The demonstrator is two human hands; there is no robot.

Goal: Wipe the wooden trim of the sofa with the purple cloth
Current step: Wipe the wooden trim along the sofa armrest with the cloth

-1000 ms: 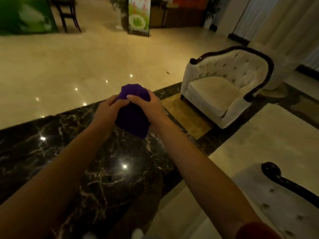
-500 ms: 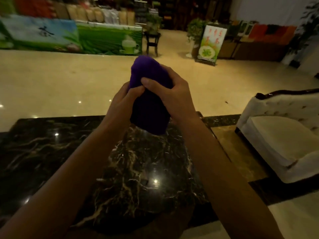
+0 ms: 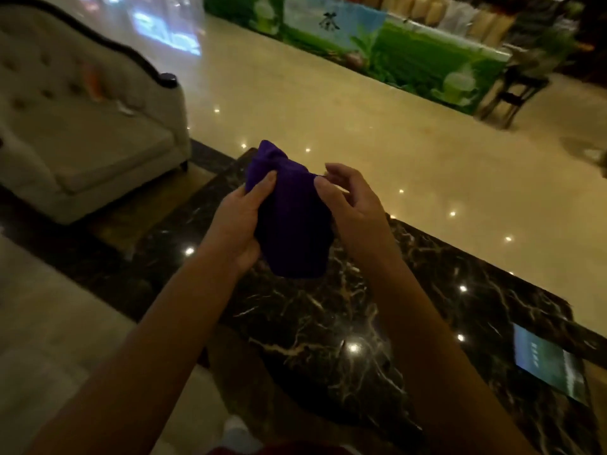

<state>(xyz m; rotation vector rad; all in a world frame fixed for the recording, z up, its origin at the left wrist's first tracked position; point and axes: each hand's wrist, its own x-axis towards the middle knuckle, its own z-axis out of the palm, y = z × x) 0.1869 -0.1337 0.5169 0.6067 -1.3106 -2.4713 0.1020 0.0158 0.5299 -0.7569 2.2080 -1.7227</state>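
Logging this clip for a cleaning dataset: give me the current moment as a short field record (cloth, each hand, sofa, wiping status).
cloth: purple cloth, bunched, held in the air over dark marble floor
left hand: left hand grips the cloth
right hand: right hand pinches the cloth's upper edge
sofa: cream tufted sofa at upper left, dark wooden trim
wiping: not yet begun; cloth apart from the trim

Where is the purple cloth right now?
In the head view the purple cloth sits mid-frame, bunched between the left hand and the right hand, above the dark marble floor, with the sofa off to the left.
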